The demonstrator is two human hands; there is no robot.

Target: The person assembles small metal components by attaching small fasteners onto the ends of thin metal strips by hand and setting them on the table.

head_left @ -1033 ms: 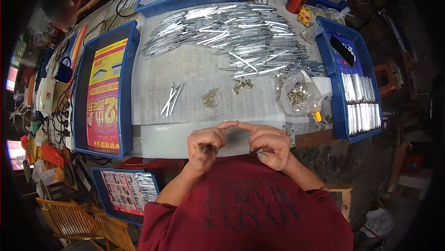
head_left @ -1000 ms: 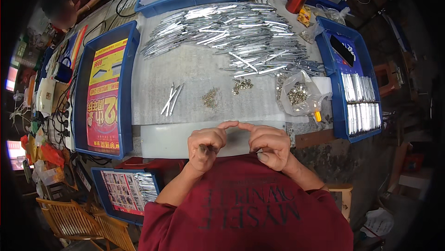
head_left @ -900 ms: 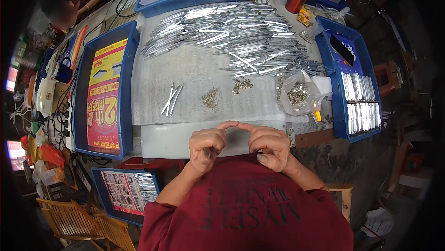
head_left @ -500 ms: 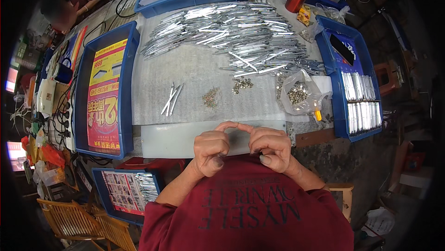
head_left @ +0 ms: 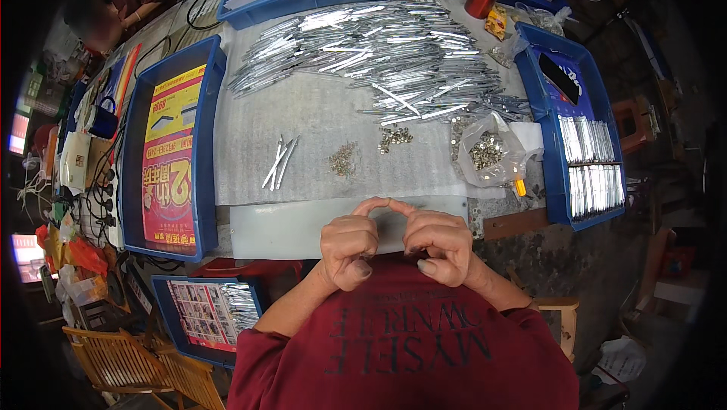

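Head view: the left hand [head_left: 348, 251] has turned a little and edged toward the right hand [head_left: 439, 247] over the last second, its thumb now folded across the curled fingers. The index fingertips meet as they did then, above a pale panel [head_left: 280, 228] at the near edge. Both hands are loosely curled; I cannot tell whether either pinches anything, since the fingers hide their undersides. Beyond them on the surface [head_left: 265, 111], a few loose metal strips [head_left: 281, 162], the tiny brassy pieces [head_left: 343, 159] and the small round pieces [head_left: 394, 138] lie as before, so the change is in grip posture alone. Farther out lie the large heap of strips [head_left: 379, 54] and, right, a blue tray [head_left: 534, 92].
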